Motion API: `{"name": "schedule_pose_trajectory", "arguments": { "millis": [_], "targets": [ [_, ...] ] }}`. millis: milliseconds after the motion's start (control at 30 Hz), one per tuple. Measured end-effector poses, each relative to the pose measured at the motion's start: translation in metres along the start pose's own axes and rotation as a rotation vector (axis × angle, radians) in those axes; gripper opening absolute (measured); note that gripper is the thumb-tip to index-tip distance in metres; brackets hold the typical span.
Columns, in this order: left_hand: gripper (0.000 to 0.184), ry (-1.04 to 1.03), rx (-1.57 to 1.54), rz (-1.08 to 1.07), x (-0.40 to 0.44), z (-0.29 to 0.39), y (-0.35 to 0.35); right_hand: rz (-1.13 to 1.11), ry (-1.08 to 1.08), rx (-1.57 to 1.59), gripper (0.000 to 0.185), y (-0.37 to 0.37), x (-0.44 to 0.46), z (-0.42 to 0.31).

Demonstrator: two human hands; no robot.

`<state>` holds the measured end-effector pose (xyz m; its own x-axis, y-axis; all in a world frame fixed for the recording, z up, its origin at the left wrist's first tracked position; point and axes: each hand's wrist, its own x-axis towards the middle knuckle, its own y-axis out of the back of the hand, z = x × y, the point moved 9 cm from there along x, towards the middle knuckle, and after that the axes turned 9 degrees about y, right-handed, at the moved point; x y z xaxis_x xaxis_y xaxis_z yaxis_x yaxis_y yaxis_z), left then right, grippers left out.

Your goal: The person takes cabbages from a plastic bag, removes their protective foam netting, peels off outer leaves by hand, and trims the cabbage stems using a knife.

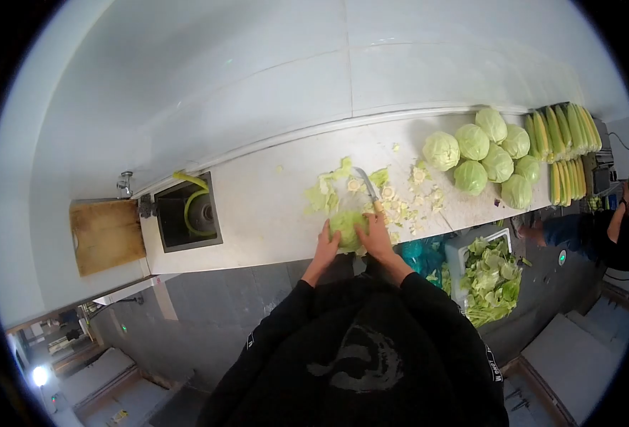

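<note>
Cabbage (346,226), gripped by fingers of left hand (325,246) and right hand (379,239) near front edge of counter (264,199), apparently for steadiness; knife (367,185), handle towards right hand, seemingly for reach.

Soft, even light covers the worktop (257,192); 1 lamp (40,375) glares at lower left. Wide-lens distortion bows the wall (271,64); the corners fall black.

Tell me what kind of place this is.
Probably a vegetable prep area, perhaps a commercial kitchen: whole cabbages are piled on a long counter, loose leaves fill a bin below, and a sink is set in.
</note>
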<state>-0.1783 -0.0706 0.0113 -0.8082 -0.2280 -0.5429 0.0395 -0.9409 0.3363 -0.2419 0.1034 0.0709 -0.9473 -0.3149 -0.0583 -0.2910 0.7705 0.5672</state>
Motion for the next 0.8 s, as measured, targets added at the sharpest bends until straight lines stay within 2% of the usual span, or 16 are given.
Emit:
{"name": "schedule_pose_trajectory", "arguments": {
  "millis": [167,267,367,467,567,667,800],
  "targets": [
    [0.072,-0.09,-0.043,0.031,0.005,-0.001,-0.001,0.033,-0.023,-0.052,0.031,0.012,-0.001,-0.007],
    [0.087,0.086,-0.327,0.018,0.006,-0.014,-0.007,-0.01,0.229,-0.271,0.021,-0.003,0.002,-0.015],
    [0.094,0.048,-0.048,0.136,0.007,-0.003,-0.007,0.119,0.17,-0.139,0.017,0.0,0.0,-0.007],
    [0.083,0.139,-0.148,0.06,0.012,-0.006,-0.011,0.408,-0.217,0.041,0.017,0.005,-0.014,0.052],
    [0.092,0.271,-0.275,-0.07,0.019,-0.025,-0.015,0.521,-0.396,0.063,0.016,0.01,-0.027,0.084],
    [0.096,0.413,-0.437,-0.052,-0.01,0.006,-0.003,0.609,-0.5,0.188,0.017,0.008,-0.036,0.1],
    [0.09,0.463,-0.641,-0.143,0.0,-0.023,-0.01,0.713,-0.514,0.214,0.023,0.006,-0.038,0.096]
  ]
}}
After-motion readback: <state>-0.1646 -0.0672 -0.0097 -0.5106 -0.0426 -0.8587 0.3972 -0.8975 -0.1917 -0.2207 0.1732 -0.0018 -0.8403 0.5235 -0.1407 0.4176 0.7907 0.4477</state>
